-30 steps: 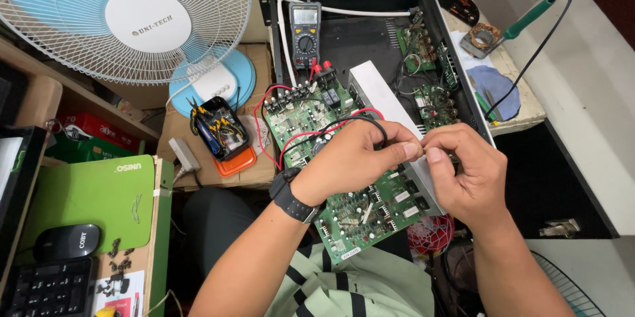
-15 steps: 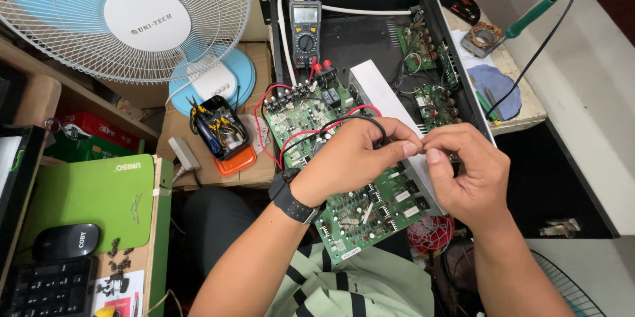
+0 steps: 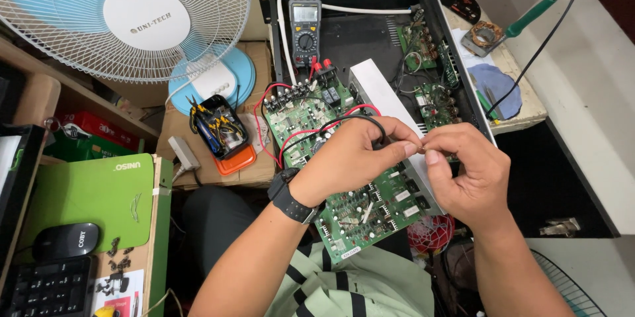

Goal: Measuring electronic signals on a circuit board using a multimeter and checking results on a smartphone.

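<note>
Pinching something small between thumb and fingertips of both hands, left hand [image 3: 350, 158] and right hand [image 3: 463, 171] meeting tip to tip just above the green circuit board [image 3: 357, 204]. Too small to identify; possibly a wire end or probe tip. Both grips narrow, closed on it. Looping past the left knuckles: black lead [image 3: 354, 122] and red lead [image 3: 311, 133], running back toward the multimeter [image 3: 305, 31].

Comparing with a second ago: hardly anything moving. Hands sitting in the same spot, same pinch, board not shifting. Reading as fine fiddling at the fingertips, not repositioning.

Board resting tilted, upper end over the edge of the open black chassis [image 3: 370, 32], lower end over the lap. White bar [image 3: 383, 102] lying across the board, toward the hands. Smaller green boards [image 3: 430, 92] sitting inside the chassis on the right.

Surroundings: cluttered repair bench. Desk fan [image 3: 139, 19] upper left, orange tray of pliers [image 3: 221, 132] on a cardboard box [image 3: 218, 171], power strip [image 3: 185, 155] beside it. Soldering iron [image 3: 529, 16] with green handle lying on the right-hand shelf. Green pad [image 3: 86, 191], mouse [image 3: 66, 241] and keyboard [image 3: 46, 290] lower left.
</note>
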